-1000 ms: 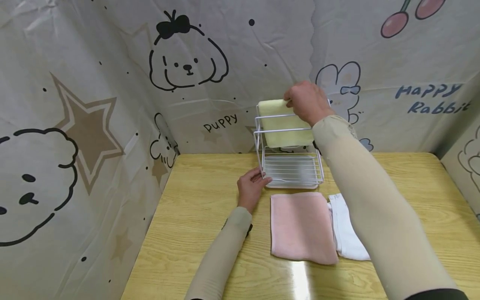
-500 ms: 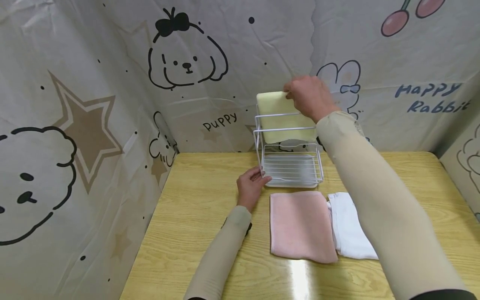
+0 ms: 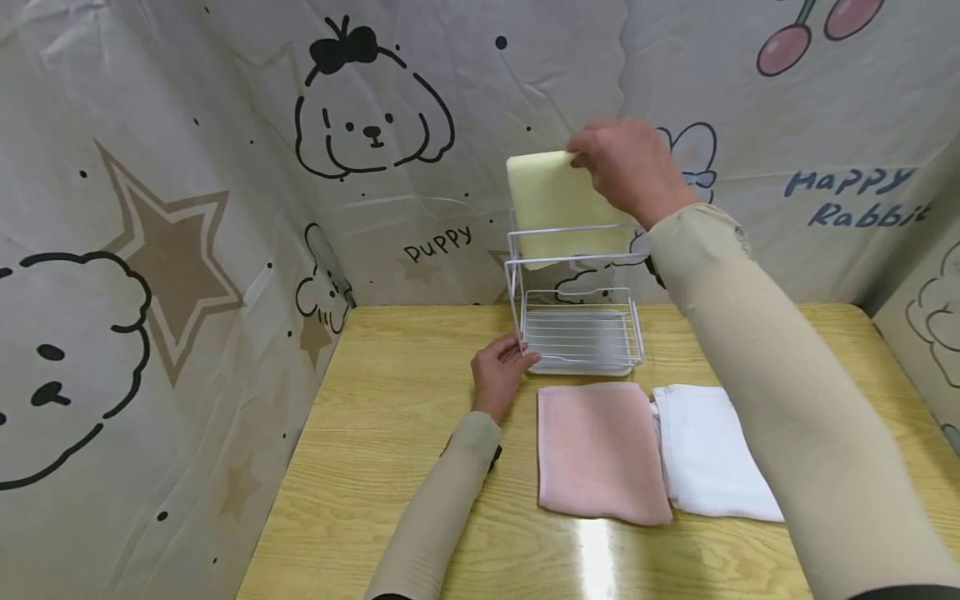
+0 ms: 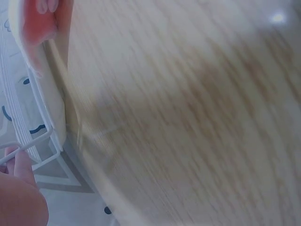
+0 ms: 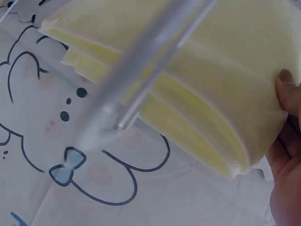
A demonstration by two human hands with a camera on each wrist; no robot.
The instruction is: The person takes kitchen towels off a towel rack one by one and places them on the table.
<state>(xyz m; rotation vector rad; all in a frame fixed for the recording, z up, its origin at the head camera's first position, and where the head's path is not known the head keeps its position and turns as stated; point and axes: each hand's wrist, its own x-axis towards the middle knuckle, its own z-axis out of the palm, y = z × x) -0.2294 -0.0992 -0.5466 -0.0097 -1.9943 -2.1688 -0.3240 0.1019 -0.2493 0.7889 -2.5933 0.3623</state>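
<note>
My right hand [image 3: 633,171] pinches the top edge of a folded yellow towel [image 3: 555,196] and holds it above a white wire rack [image 3: 570,259]. The towel's lower part stands behind the rack's upper bars. Several folded layers of the towel show in the right wrist view, with the thumb [image 5: 288,92] against its face. At the rack's lower left corner, my left hand [image 3: 498,379] grips the frame between thumb and fingers. In the left wrist view the fingertips of that hand [image 4: 21,197] meet the white wire.
A folded pink towel [image 3: 600,454] lies on the wooden table [image 3: 397,400] in front of the rack. Beside it on the right is a folded white cloth [image 3: 708,454], partly covered by my right sleeve. A printed curtain [image 3: 247,100] hangs close behind the rack.
My right hand has risen, drawing the yellow towel upward out of the rack's upper bars. The left hand stays on the rack's corner, and more of the white cloth shows.
</note>
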